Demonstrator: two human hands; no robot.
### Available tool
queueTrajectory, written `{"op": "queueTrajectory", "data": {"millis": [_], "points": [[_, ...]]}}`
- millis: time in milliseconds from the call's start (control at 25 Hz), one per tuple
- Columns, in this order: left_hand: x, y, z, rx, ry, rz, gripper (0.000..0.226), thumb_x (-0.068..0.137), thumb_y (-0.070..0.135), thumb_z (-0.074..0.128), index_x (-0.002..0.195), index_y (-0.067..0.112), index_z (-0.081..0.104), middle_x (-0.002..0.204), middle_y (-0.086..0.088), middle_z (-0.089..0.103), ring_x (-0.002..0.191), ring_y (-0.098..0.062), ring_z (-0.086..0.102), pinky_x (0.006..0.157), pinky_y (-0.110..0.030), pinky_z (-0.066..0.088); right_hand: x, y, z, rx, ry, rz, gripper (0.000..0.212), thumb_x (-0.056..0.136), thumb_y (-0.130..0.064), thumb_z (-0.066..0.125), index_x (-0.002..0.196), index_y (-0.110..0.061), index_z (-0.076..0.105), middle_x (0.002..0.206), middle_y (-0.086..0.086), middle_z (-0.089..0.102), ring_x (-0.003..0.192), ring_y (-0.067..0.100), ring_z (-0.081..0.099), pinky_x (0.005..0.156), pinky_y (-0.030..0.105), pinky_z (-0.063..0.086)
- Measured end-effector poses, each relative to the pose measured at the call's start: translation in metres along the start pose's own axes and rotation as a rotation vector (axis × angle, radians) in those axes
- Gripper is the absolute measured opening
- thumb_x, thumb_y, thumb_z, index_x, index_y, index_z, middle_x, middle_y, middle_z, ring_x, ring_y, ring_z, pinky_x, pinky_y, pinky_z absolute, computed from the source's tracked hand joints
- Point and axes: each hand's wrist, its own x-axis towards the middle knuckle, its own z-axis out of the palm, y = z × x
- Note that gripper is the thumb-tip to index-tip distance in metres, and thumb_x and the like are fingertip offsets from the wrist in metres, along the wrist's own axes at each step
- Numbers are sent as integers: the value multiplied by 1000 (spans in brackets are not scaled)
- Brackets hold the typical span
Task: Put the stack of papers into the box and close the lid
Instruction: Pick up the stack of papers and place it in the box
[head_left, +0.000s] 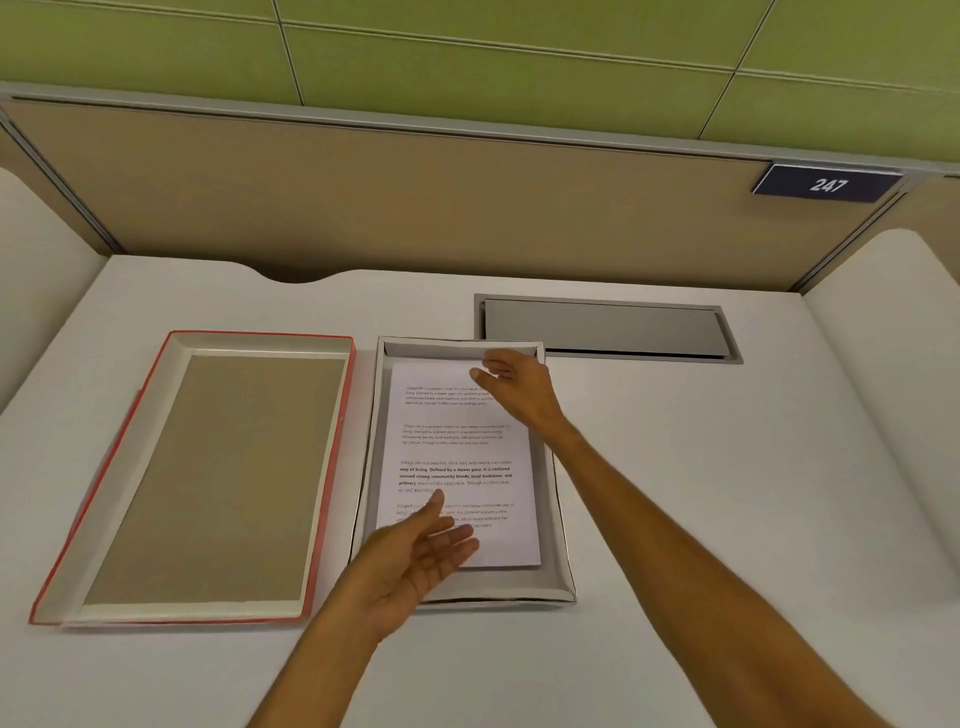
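A stack of white printed papers (457, 452) lies flat inside the shallow white box (563, 571) in the middle of the desk. The red-edged lid (208, 478) lies upside down to the left of the box, its brown inside facing up. My left hand (421, 556) hovers over the near end of the papers, palm up, fingers spread, holding nothing. Over the far right corner of the papers, my right hand (514, 382) is open with fingers apart, just above the sheet.
A grey metal cable hatch (602, 327) is set into the white desk (701, 467) behind the box. A beige partition (415, 208) with a "247" plate (827, 184) closes off the back. Neighbouring desk surfaces flank both sides.
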Motion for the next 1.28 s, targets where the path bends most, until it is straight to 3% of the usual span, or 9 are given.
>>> {"op": "queueTrajectory", "data": {"millis": [80, 160, 280, 400, 680, 1080, 1280], "points": [[2, -6, -8, -188, -41, -176, 61, 77, 20, 79, 125, -7, 53, 126, -35, 58, 109, -49, 65, 86, -55, 58, 18, -8, -1, -154, -178, -64, 52, 88, -34, 69, 132, -7, 59, 129, 10, 65, 118, 22, 63, 92, 20, 45], [6, -12, -9, -279, -34, -214, 58, 79, 15, 78, 128, 1, 51, 131, -35, 48, 115, -53, 58, 99, -60, 50, 32, -11, 1, -263, -270, -104, 51, 90, -34, 67, 132, -8, 59, 133, 10, 62, 122, 24, 60, 99, 27, 46], [14, -17, -6, -335, -5, -206, 48, 82, 12, 74, 127, 10, 56, 128, -34, 55, 119, -52, 56, 106, -61, 42, 48, -11, 4, -308, -297, -116, 50, 90, -34, 66, 133, -8, 58, 136, 10, 60, 127, 25, 55, 110, 41, 43], [22, -23, -2, -332, 0, -219, 35, 84, 13, 73, 117, 12, 63, 121, -30, 66, 117, -50, 58, 106, -63, 41, 58, -6, 8, -346, -317, -93, 53, 90, -36, 66, 135, -10, 57, 140, 10, 57, 130, 26, 52, 112, 44, 39], [37, -25, -8, -408, 30, -273, 24, 88, 14, 70, 109, 7, 60, 121, -31, 62, 120, -50, 55, 109, -62, 39, 74, 5, 12, -471, -468, -73, 65, 85, -44, 69, 140, -14, 51, 144, 7, 52, 130, 26, 50, 109, 38, 39], [42, -23, -8, -452, 20, -285, 22, 90, 7, 66, 110, 4, 58, 124, -32, 59, 122, -53, 52, 109, -66, 36, 78, 14, 18, -463, -427, -79, 71, 78, -50, 74, 137, -17, 53, 140, 4, 55, 127, 23, 51, 100, 26, 35], [40, -23, -9, -463, 14, -280, 19, 90, 6, 65, 107, 4, 58, 123, -33, 58, 123, -53, 50, 110, -66, 35, 78, 13, 18, -489, -430, -93, 70, 79, -50, 72, 139, -18, 52, 142, 4, 54, 129, 24, 49, 102, 28, 35]]}}
